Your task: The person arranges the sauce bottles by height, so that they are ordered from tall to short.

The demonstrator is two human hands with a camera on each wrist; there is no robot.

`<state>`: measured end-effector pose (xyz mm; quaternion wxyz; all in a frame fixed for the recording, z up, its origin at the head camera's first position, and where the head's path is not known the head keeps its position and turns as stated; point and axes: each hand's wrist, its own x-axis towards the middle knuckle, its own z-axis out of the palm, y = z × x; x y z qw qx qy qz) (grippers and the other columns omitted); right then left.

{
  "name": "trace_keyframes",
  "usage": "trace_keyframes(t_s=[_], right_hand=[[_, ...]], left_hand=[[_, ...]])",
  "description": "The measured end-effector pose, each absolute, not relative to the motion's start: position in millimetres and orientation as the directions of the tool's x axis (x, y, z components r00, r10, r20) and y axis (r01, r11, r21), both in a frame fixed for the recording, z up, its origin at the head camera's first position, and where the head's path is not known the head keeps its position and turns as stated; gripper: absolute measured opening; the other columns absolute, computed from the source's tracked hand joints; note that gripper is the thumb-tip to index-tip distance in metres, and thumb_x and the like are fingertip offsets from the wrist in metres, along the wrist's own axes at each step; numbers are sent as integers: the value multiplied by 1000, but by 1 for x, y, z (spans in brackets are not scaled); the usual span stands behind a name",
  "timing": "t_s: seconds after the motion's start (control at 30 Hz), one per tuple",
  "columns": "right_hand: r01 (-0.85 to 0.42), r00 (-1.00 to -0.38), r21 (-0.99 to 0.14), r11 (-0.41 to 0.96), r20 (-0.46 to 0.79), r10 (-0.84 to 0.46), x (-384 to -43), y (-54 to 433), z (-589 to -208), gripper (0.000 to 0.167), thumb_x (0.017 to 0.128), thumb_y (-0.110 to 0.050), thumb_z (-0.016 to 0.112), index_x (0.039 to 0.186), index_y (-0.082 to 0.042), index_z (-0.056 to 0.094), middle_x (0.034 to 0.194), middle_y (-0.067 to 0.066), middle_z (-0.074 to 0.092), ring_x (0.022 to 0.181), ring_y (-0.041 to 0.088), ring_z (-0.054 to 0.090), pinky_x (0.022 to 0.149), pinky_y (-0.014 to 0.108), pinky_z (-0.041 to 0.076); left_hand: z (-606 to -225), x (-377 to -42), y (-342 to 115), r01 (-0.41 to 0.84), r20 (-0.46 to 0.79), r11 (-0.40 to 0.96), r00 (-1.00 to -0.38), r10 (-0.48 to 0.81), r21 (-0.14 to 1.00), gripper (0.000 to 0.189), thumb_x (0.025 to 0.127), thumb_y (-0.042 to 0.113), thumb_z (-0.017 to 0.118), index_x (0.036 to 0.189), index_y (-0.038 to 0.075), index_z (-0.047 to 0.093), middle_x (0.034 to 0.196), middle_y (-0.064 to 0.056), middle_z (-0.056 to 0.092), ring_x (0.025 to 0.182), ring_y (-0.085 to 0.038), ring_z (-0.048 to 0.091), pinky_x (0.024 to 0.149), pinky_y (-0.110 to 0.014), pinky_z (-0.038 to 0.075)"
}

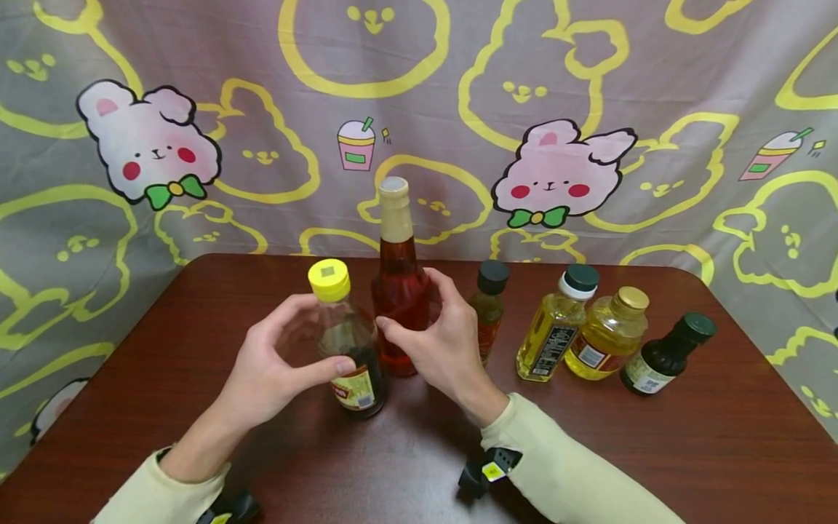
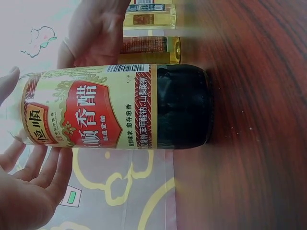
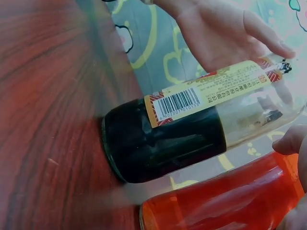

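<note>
The left hand (image 1: pixel 268 371) had its fingers curled round the yellow-capped bottle (image 1: pixel 349 336); the right hand (image 1: pixel 447 342) gripped the red bottle (image 1: pixel 398 291), just beyond and to the right. Both seemed glass: probably heavy, stiff, slippery, breakable, best held round the body.

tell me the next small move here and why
Probably close the left hand a little more snugly round the yellow-capped bottle before shifting it. In the head view a gap shows between that hand's curve and the bottle, so the hold looks loose, and the red bottle in the right hand stands close beside it and might get knocked.
</note>
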<state>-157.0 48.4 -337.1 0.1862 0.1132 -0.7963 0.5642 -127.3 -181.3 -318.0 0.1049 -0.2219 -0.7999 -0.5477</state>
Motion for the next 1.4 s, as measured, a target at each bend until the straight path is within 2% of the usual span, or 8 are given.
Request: trace_keyframes(t_s=[0.47, 0.7, 0.97, 1.4], right_hand=[[-398, -896, -848, 349, 441, 49, -181, 38, -330, 72, 83, -22, 91, 144, -10, 55, 134, 10, 73, 119, 27, 69, 100, 46, 61], [-388, -893, -849, 359, 442, 82, -192, 34, -331, 72, 82, -24, 92, 143, -10, 57, 131, 10, 74, 115, 26, 70, 99, 44, 61], [-373, -903, -875, 310, 419, 97, -204, 25, -330, 71, 83, -24, 92, 142, -10, 56, 127, 9, 73, 113, 25, 70, 98, 43, 62], [-317, -922, -904, 287, 365, 130, -222, 10, -328, 74, 83, -26, 92, 145, -10, 55, 135, 10, 71, 119, 27, 68, 100, 46, 61]], left_hand=[[-317, -127, -180, 466, 409, 296, -881, 237, 834, 63, 78, -2, 90, 134, 9, 64, 115, 8, 75, 103, -9, 68, 90, -20, 56], [-317, -128, -178, 465, 403, 300, -881, 247, 833, 63, 79, 0, 91, 135, 9, 63, 116, 7, 75, 103, -9, 69, 90, -20, 56], [-318, -128, -179, 456, 394, 311, -886, 244, 834, 63, 79, 0, 91, 134, 9, 63, 115, 7, 75, 104, -9, 68, 92, -19, 56], [-317, -126, -182, 441, 380, 326, -895, 235, 836, 63, 80, 1, 90, 136, 10, 62, 116, 7, 75, 104, -10, 68, 91, -20, 56]])
